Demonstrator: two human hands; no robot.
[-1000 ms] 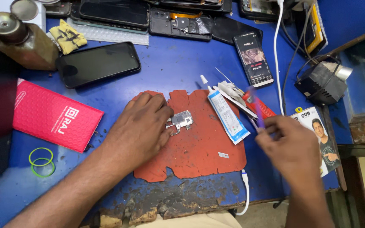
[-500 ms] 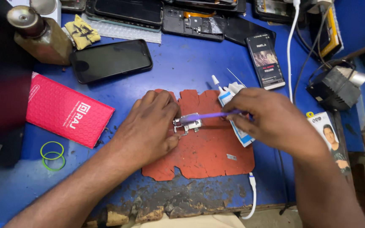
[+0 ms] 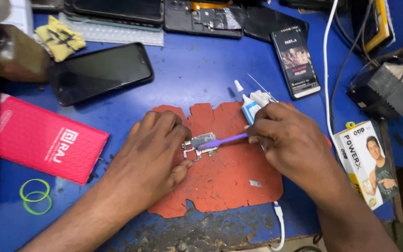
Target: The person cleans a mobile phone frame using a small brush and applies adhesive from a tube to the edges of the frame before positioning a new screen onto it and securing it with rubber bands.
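A small metal phone part lies on the upper middle of a worn red mat, which serves as the landmark here. The left hand rests on the mat's left edge, fingers curled down and thumb pressed in, pinning the part from its left side. The right hand comes in over the mat's right half, fingers closed around a thin purple tool whose tip lies on the part.

Just above the mat's top edge, beside the right hand's knuckles, stands a small white-and-blue glue tube. Left of the mat lies a pink flat packet, with two green rubber bands below it. Up and left of the mat lies a dark phone, screen off; up and right lies a second phone, screen lit. Right of the mat sits a white product box. A white cable ends at the mat's lower right corner. All rest on the blue tabletop.
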